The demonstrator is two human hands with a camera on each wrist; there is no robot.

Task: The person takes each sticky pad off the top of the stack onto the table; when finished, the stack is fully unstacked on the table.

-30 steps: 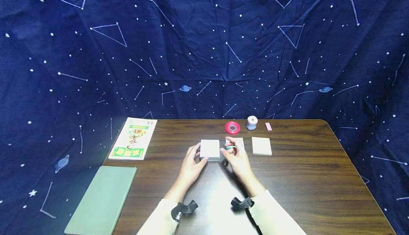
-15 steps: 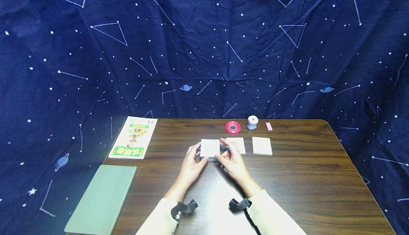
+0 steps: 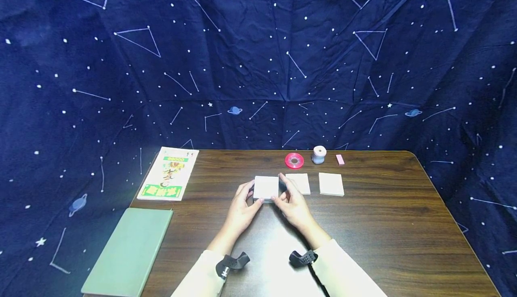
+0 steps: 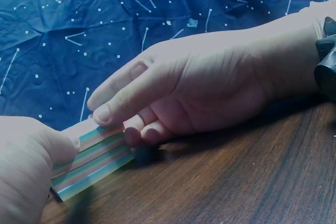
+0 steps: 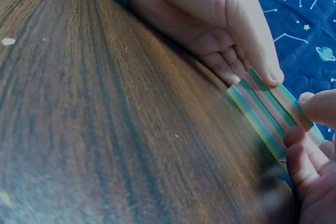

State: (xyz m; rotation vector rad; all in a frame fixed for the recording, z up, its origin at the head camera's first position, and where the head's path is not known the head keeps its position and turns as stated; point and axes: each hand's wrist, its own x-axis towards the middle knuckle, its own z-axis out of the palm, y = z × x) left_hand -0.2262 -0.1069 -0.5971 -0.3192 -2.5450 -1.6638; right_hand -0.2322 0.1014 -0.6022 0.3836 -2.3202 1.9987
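Note:
A squared stack of paper note pads [image 3: 266,187] rests on the table, its top sheet white. In the left wrist view, the stack's side [image 4: 100,158] shows bands of green, pink and yellow. My left hand [image 3: 240,211] grips its left side, thumb at the near corner and fingers along the edge. On the opposite side my right hand [image 3: 298,209] holds it the same way, thumb at the near right corner. The right wrist view shows the left thumb and right fingertips against the striped edges. Just beyond my right fingers lies another pale pad [image 3: 300,185], partly covered by them.
A cream pad [image 3: 331,185] lies to the right. Behind are a red ring-shaped spool [image 3: 294,160], a white spool [image 3: 319,155] and a pink eraser-like block [image 3: 340,159]. At left lie a printed booklet [image 3: 167,173] and a green notebook [image 3: 129,250].
My right hand has moved left from the pad behind it to the stack's right side and now grips it. The left hand has stayed on the stack.

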